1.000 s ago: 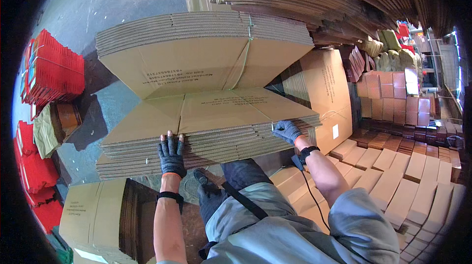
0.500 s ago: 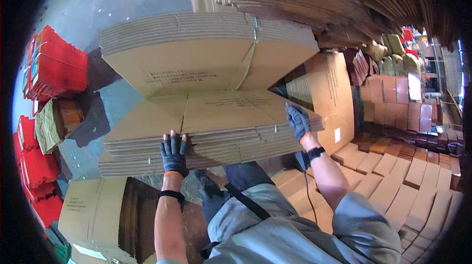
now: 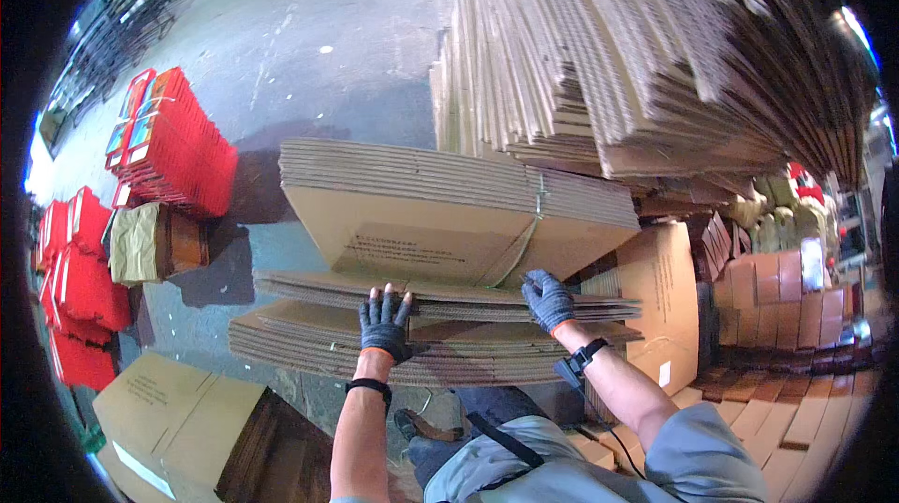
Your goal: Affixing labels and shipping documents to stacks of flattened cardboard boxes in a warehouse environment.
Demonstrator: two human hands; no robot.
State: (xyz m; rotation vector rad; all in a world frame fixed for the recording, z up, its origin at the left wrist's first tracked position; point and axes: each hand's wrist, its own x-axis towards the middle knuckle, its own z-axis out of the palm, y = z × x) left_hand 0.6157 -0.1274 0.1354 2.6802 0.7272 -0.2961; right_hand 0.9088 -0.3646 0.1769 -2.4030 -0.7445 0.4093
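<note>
In front of me lies a near stack of flat cardboard boxes (image 3: 318, 347), its upper layer (image 3: 309, 288) parted from the lower one by a gap. My left hand (image 3: 384, 327), in a dark glove with bare fingertips, rests with fingers outstretched over the upper layer's near edge. Farther right, my gloved right hand (image 3: 548, 300) is closed at the same layer; what its fingers hold is hidden. Just beyond, a second bundle of flat boxes (image 3: 421, 231) leans upright, bound by a pale string (image 3: 524, 250).
Tall stacks of flattened cardboard (image 3: 581, 63) stand at the far right. Red bundles (image 3: 178, 147) and a brown box (image 3: 183, 239) sit on the floor to the left. Another cardboard bundle (image 3: 178, 419) lies near my left arm, with brown boxes (image 3: 787, 419) to the right.
The near stack's upper layer has come apart from the rest and risen. Both hands moved with it, the right one curling tighter. My view has tilted toward the far floor.
</note>
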